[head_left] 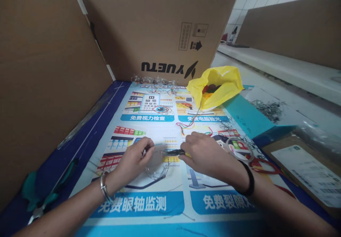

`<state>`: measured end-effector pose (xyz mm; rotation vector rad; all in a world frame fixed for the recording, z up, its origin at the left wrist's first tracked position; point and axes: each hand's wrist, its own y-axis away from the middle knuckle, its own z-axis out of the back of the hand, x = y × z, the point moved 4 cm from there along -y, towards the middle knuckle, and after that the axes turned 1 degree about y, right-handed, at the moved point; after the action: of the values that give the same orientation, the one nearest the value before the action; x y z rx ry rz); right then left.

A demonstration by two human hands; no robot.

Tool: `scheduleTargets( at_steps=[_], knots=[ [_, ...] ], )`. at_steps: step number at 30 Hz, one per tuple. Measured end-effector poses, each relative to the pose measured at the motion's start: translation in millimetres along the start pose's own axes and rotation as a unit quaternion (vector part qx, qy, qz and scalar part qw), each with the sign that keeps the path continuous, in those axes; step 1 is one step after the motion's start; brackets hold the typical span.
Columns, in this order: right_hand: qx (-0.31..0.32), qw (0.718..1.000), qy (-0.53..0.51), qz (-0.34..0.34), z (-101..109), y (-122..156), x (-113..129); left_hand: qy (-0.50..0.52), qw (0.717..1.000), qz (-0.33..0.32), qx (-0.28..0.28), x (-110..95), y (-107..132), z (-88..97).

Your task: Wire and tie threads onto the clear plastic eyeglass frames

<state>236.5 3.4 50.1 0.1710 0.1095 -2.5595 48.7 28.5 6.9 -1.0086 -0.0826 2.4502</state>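
Note:
My left hand (134,157) pinches a thin silvery wire piece (159,145) that joins a small coil of wire (157,169) lying on the printed poster (149,201). My right hand (205,153) is closed around small pliers (174,152) with a yellow handle, jaws pointing left at the wire. The two hands are a few centimetres apart. A metal bangle sits on my left wrist, a black band on my right.
A yellow plastic bag (217,86) with coloured bits lies behind, coloured wires (190,125) trailing from it. A clear tape roll (238,148) and red-handled scissors (266,166) lie right. Green-handled pliers (45,198) lie left. Cardboard walls (48,73) stand left and behind.

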Motion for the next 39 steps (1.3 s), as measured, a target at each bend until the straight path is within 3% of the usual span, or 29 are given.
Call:
scheduleTargets(
  at_steps=[16,28,39],
  knots=[
    [-0.053,0.997,0.029,0.046,-10,-2,5,-0.001,1.0,0.006,0.01,-1,2,-2.6],
    [-0.077,0.993,0.06,0.064,-4,-1,10,0.057,0.994,0.093,-0.028,3,2,1.4],
    [-0.065,0.993,0.065,0.073,-1,-4,12,0.107,0.987,0.117,-0.037,-2,2,2.0]
  ],
)
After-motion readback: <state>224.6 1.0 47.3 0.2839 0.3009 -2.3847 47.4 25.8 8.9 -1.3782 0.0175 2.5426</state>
